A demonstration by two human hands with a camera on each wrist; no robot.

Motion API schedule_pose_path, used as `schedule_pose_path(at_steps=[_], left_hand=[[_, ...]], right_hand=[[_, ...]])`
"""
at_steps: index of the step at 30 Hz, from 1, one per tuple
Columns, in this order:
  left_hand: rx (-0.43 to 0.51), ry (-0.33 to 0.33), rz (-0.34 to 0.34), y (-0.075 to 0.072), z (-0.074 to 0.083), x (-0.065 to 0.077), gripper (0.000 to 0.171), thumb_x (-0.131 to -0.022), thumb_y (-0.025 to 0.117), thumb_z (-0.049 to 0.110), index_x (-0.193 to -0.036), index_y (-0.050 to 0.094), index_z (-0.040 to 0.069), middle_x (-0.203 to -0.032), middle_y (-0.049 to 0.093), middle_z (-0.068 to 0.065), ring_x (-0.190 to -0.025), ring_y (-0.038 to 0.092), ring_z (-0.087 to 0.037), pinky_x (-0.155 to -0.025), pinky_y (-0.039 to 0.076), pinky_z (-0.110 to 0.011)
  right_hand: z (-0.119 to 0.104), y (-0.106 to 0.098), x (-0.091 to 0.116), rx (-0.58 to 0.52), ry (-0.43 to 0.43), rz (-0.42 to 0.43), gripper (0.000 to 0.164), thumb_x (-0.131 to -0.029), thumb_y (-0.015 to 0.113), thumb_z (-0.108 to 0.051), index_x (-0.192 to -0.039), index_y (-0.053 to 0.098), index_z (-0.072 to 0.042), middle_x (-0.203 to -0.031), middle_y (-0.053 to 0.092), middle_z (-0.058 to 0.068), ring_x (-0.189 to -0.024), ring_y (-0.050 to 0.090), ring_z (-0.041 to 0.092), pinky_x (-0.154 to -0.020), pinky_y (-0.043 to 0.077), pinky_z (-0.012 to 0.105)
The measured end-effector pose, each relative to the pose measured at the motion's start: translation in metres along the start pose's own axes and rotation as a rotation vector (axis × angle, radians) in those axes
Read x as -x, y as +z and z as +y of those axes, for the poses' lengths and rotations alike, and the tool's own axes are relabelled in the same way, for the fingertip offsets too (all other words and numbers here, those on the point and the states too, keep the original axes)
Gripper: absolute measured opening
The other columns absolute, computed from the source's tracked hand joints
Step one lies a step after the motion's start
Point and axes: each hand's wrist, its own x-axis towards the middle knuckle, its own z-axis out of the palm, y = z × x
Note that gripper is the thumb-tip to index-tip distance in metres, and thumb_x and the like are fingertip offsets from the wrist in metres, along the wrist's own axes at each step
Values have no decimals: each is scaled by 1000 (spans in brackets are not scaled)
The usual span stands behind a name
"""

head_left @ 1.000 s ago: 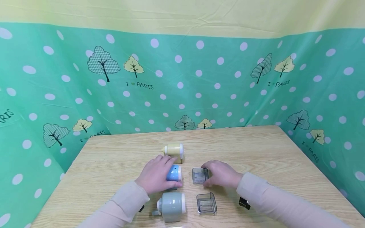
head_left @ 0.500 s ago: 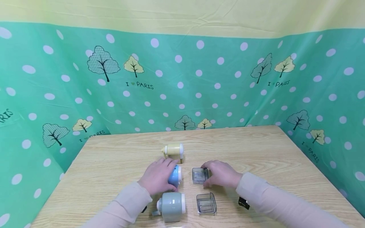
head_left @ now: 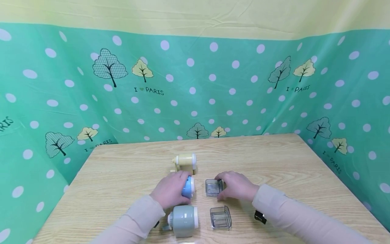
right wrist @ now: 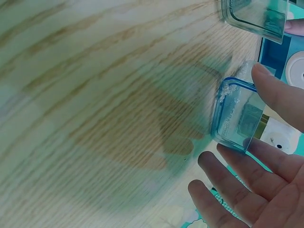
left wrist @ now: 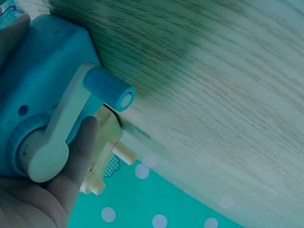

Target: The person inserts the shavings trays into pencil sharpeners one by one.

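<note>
Starting at the near table edge, 1 grey-green sharpener (head_left: pixel 183 221) lies on its side with its crank toward the left, and 1 clear tray (head_left: pixel 220 217) sits just to its right on the wooden table (head_left: pixel 289 162).

1 row farther out, the left hand (head_left: pixel 169 189) grasps the blue sharpener (head_left: pixel 187 187): the fingers wrap over its body, and the left wrist view shows the thumb under its cream crank (left wrist: pixel 57 133) with the blue knob (left wrist: pixel 108 89) pointing away from the palm. The sharpener rests on the table with its long axis running left to right, crank end inside the hand and white front face toward the right.

Directly right of that face, apart from it by a narrow gap, stands a second clear tray (head_left: pixel 213 187). The right hand (head_left: pixel 237 185) pinches this tray, thumb on one wall and fingers (right wrist: pixel 280 95) on the other, as the right wrist view shows. The tray's open mouth faces up and its near wall faces the sharpener's white front. The right hand is therefore the nearer of the 2 to the tray, the left to the sharpener body.

Farthest out, a yellow sharpener (head_left: pixel 186 162) lies just beyond the left hand's fingertips, not touched.
</note>
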Motion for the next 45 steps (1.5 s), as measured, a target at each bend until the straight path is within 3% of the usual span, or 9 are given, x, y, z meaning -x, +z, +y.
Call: schedule_pose_path(at_steps=[27,45], left_hand=[[-45,37,22,2,-3,-1,73,-69,84,40,-127,57,4,-108,65,-8,-90,61,-21,-80,56,-40],[-53,33,25,2,-3,-2,73,-69,84,41,-127,58,5,-109,65,-7,-90,60,-20,-78,56,-40]], right_hand=[[0,-2,-1,10,2,-35,65,-65,89,-33,-121,71,-5,-120,71,12,-110,64,30,-96,51,52],[-2,-3,-1,3,-4,-31,67,-64,89,-35,-121,71,-7,-119,71,11,-108,65,31,-94,51,54]])
